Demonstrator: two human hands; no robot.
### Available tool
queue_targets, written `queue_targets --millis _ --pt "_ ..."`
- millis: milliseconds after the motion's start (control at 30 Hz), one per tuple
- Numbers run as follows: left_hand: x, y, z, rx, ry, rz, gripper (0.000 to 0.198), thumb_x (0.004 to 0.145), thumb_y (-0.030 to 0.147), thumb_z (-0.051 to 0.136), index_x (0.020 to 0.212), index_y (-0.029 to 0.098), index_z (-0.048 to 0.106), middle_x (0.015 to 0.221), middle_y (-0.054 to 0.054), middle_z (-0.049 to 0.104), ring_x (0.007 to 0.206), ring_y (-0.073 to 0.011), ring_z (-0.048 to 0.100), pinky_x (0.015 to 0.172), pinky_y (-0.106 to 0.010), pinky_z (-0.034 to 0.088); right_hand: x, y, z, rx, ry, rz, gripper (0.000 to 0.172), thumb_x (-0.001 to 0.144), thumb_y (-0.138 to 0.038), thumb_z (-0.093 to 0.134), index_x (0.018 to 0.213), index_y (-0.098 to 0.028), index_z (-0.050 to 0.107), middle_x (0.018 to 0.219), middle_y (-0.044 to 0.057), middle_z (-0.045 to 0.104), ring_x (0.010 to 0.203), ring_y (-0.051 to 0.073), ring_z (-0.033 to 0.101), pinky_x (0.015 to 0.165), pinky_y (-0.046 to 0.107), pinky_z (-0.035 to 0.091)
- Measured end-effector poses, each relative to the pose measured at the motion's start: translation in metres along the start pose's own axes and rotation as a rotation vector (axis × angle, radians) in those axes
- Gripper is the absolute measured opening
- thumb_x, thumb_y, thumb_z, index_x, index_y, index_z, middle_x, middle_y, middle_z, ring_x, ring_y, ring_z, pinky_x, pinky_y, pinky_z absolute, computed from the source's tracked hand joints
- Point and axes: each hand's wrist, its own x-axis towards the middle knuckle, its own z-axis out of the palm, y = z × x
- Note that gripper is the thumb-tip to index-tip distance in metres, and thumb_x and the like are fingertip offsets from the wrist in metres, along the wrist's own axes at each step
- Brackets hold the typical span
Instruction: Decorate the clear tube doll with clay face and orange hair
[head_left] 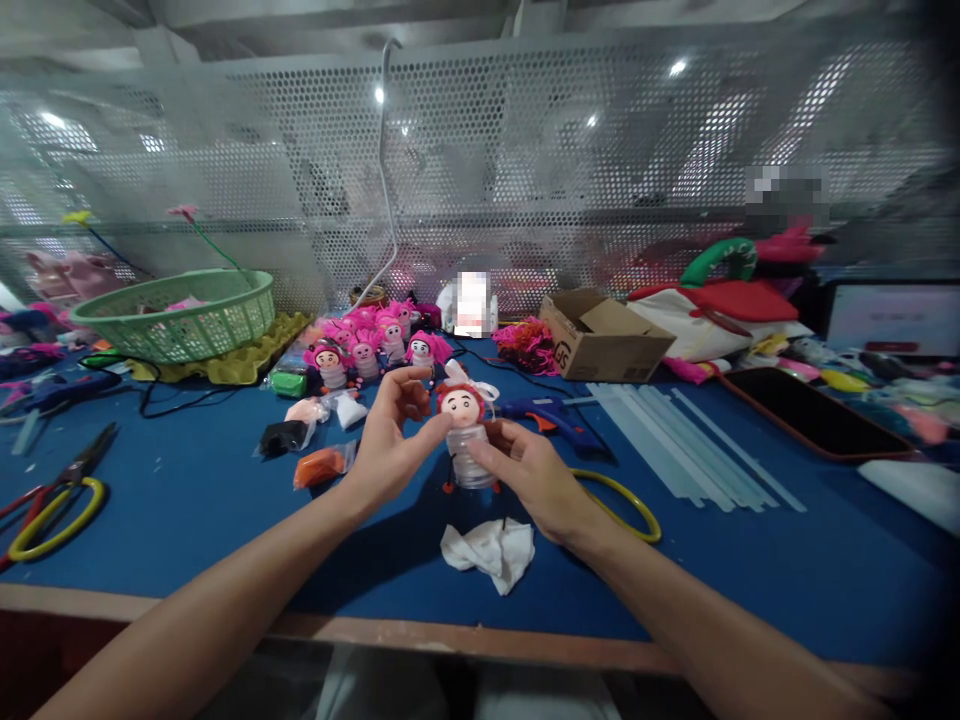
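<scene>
A small doll (471, 450) stands upright just above the blue table, with a round face, red hair, a white ribbon bow (472, 382) and a clear ribbed body. My right hand (529, 470) grips its body from the right, thumb across the front. On the other side my left hand (394, 435) is cupped with its fingers apart, the thumb tip at the doll's cheek; whether it presses there I cannot tell. A crumpled white tissue (491, 555) lies in front of the doll. Behind my right hand rests a blue hot glue gun (570, 425).
Pink-haired dolls (365, 350) cluster behind, near clay packets (322, 465). Scissors (64, 500) and a green basket (187, 325) are left. A cardboard box (604, 335), glue sticks (679, 445), a phone (814, 410) and a yellow-handled tool (637, 515) are right.
</scene>
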Motion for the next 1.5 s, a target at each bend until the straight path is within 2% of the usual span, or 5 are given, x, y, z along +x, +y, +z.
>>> queue_targets --millis 333,800,1000,1133,1500 --pt "-0.003 0.003 0.008 -0.011 -0.006 -0.009 0.045 0.067 0.025 0.064 0.105 0.018 0.042 0.087 -0.002 0.050 0.077 -0.0115 0.050 0.069 -0.025 0.040 0.000 0.002 0.004 -0.055 0.000 -0.109 0.035 0.069 -0.040 0.061 0.092 -0.015 0.056 0.086 0.006 0.064 0.081 0.019 0.059 0.076 0.033 0.045" --pt "-0.005 0.004 0.009 0.000 0.002 -0.020 0.044 0.067 0.023 0.063 0.105 0.018 0.043 0.092 -0.004 0.052 0.079 -0.0121 0.052 0.069 -0.024 0.042 0.000 0.004 0.003 -0.064 -0.008 -0.101 0.035 0.071 -0.038 0.061 0.096 -0.015 0.054 0.089 0.007 0.063 0.084 0.019 0.058 0.077 0.033 0.045" --pt "-0.005 0.000 0.006 -0.050 -0.078 -0.003 0.049 0.067 0.023 0.064 0.109 0.018 0.039 0.095 -0.005 0.052 0.083 -0.0134 0.053 0.074 -0.027 0.042 0.000 0.004 0.002 -0.016 -0.019 -0.088 0.033 0.071 -0.038 0.061 0.093 -0.015 0.054 0.091 0.007 0.062 0.083 0.018 0.057 0.079 0.033 0.044" --pt "-0.006 -0.001 0.006 -0.067 -0.086 -0.020 0.049 0.068 0.023 0.063 0.110 0.019 0.039 0.099 -0.006 0.052 0.086 -0.0138 0.053 0.075 -0.026 0.042 0.000 0.005 0.001 -0.014 -0.017 -0.095 0.034 0.071 -0.038 0.061 0.095 -0.015 0.054 0.092 0.007 0.062 0.083 0.018 0.057 0.080 0.034 0.043" --pt "0.000 0.000 0.003 -0.048 -0.045 -0.032 0.050 0.067 0.025 0.064 0.110 0.018 0.040 0.089 -0.003 0.052 0.081 -0.0125 0.052 0.072 -0.025 0.041 0.004 0.007 0.000 -0.006 -0.010 -0.088 0.034 0.070 -0.037 0.062 0.094 -0.015 0.055 0.091 0.007 0.064 0.083 0.019 0.058 0.078 0.033 0.044"
